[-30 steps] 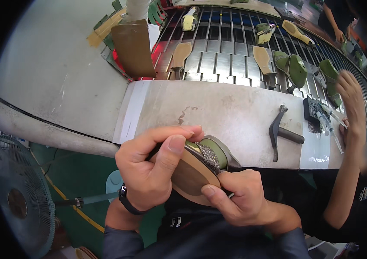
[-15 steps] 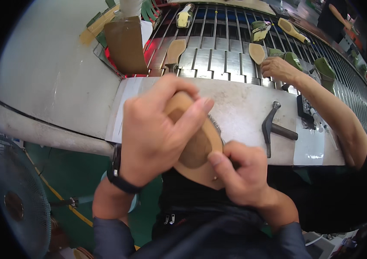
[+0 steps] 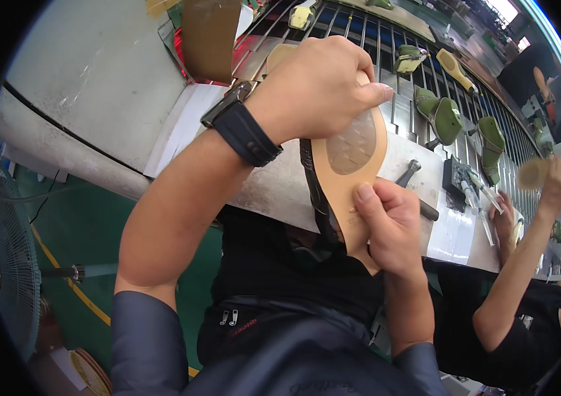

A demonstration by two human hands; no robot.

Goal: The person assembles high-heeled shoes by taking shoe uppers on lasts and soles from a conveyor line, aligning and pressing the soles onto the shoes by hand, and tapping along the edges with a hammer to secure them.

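Observation:
A tan shoe insole (image 3: 366,221) with a see-through oval patch is held slantwise in front of me, over the bench edge. My left hand (image 3: 326,86) is curled over its far end, which the fingers partly hide. Lower down, my right hand (image 3: 392,228) pinches the narrow part, thumb on top and fingers tucked underneath. Along the insole's left side shows a dark ridged piece (image 3: 316,198); whether it is joined to the insole I cannot tell.
A hammer (image 3: 409,171) lies on the bench (image 3: 260,191), partly behind the insole. Green shoe lasts (image 3: 450,122) stand on the slatted conveyor beyond. Syringes (image 3: 481,191) lie to the right. A co-worker's hand (image 3: 560,181) holds a tan piece (image 3: 534,173). A fan (image 3: 13,264) stands at left.
The insole has moved away and right, and now lies at another angle. My left hand has shifted up to its far end. The co-worker's hand has left the conveyor edge.

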